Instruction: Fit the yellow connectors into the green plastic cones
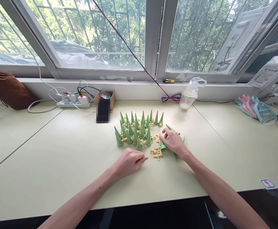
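My left hand [133, 159] rests on the table with its fingers curled in and its thumb and index tips together. Nothing shows between those tips; the palm is hidden. Just beyond it stand several green pointed cones [128, 137], upright in loose rows, with small yellow T-shaped pieces among them. My right hand [174, 142] bends its fingers over a green cone [163, 146] and partly covers it. More cones lie on their sides around and under that hand, one of them a slim green cone [174, 156]. Between my hands sits a pile of loose yellow pieces [157, 153].
Behind the cones stand a small cardboard box [111, 98] and a blurred dark object [103, 110]. A power strip [69, 103] with cables lies at the back left, near a brown bag [10, 90]. A bagged cup [188, 98] and packaged pastel items [255, 108] are to the right.
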`<action>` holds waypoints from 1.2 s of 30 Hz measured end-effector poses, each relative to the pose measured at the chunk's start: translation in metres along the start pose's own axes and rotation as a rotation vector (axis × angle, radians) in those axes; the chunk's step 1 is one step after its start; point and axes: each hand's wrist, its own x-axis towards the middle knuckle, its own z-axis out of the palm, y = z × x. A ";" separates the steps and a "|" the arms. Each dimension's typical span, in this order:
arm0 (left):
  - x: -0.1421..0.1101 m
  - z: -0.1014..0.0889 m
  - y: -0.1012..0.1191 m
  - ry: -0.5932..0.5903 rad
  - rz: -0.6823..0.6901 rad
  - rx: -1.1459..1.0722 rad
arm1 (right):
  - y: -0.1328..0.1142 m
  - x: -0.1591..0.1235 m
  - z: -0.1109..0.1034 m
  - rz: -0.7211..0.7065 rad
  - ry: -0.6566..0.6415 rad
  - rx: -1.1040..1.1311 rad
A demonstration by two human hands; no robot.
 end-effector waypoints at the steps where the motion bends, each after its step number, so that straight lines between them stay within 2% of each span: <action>1: 0.000 0.000 0.000 0.000 -0.001 0.003 | 0.001 0.000 0.000 -0.001 -0.001 0.008; 28: 0.002 0.000 0.003 0.006 0.017 -0.009 | -0.001 0.000 0.001 0.024 0.001 0.013; 36: 0.000 -0.002 0.006 0.007 -0.005 -0.103 | -0.006 -0.004 -0.001 -0.004 0.120 0.101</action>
